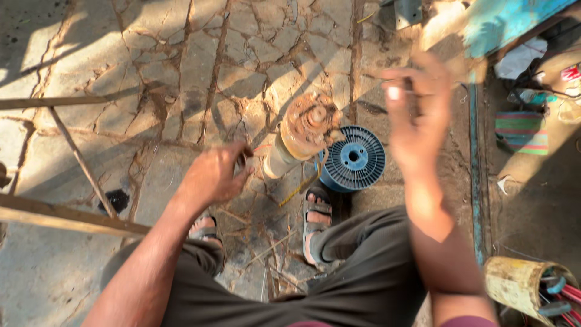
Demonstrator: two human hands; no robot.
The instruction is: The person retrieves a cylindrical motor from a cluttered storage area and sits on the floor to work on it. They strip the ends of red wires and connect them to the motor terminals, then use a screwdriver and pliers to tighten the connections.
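Left hand (213,175) is seen in the head view just left of centre, fingers curled shut; something thin is pinched at the fingertips, but what it is cannot be told. A fine reddish wire (261,147) is noted running from those fingertips toward the motor core (302,134), which lies at 3 o'clock of the hand, close by but apart from it.

Motor core: a pale cylinder tilted on the floor, its rusty, copper-coloured round end turned up toward the camera. A blue wire spool (353,159) is seen just beside it at 4 o'clock, lying flat, the core's end overlapping the spool's rim in the picture.

Right hand (416,115) is raised at 3 o'clock of the core, blurred, palm side toward the camera, thumb and fingers drawn together near the top as if pinching; whether anything is held cannot be told.

Below, dark trousers (363,272) and two sandalled feet are recorded, the right sandal (317,221) at 6 o'clock of the spool. The floor (181,72) is cracked stone, sunlit with long shadows. Thin metal rods (60,215) are noted crossing at 9 o'clock. A yellowish can (514,284) holding blue-handled tools stands at 5 o'clock, and a blue-painted edge (508,21) is seen at 1 o'clock.
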